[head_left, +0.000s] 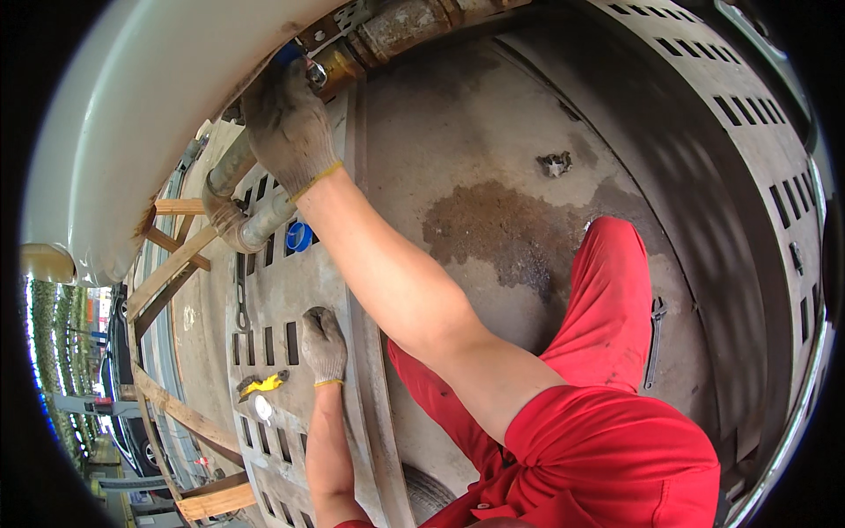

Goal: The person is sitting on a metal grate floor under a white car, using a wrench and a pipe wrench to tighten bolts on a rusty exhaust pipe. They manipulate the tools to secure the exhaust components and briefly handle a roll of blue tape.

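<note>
My right hand point(286, 128), in a soiled knit glove, reaches up to a rusty pipe point(392, 35) under a white curved body panel point(106, 132). Its fingers are closed around something partly hidden, beside a blue piece point(289, 55) and a shiny metal fitting point(315, 74). My gloved left hand point(322, 343) is lower, fingers curled against a slotted metal plate point(308, 422); whatever they hold is hidden. Nearby on that plate lie a yellow-and-black tool point(262, 385), a white round piece point(262, 407), a long wrench point(241, 290) and a blue ring-shaped cap point(298, 237).
An elbowed pipe point(260, 227) runs beside wooden braces point(176, 264) at left. My red-clad legs point(607, 290) rest on a stained metal floor point(422, 123), with an adjustable wrench point(654, 343) and a dark lump point(554, 164) on it. A slotted rail point(757, 150) borders the right.
</note>
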### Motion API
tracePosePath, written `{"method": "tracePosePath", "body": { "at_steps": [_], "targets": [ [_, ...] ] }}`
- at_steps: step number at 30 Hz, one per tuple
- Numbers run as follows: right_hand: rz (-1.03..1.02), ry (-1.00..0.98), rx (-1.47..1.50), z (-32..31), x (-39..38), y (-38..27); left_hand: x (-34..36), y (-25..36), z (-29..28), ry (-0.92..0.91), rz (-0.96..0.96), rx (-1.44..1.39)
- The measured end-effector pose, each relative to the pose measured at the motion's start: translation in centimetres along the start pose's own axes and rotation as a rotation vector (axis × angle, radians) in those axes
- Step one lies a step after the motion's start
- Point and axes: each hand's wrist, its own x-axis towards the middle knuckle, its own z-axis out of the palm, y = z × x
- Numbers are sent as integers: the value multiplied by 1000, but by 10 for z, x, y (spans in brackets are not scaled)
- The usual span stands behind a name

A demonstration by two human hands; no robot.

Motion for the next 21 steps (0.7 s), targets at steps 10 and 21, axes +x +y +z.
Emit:
{"method": "tracePosePath", "body": {
  "at_steps": [10,21],
  "targets": [
    [-15,12,-76,11,0,4,3,3,3,25,78,-14],
    [-28,377,-665,19,-32,-24,48,71,-38,182,205,-169]
  ]
}}
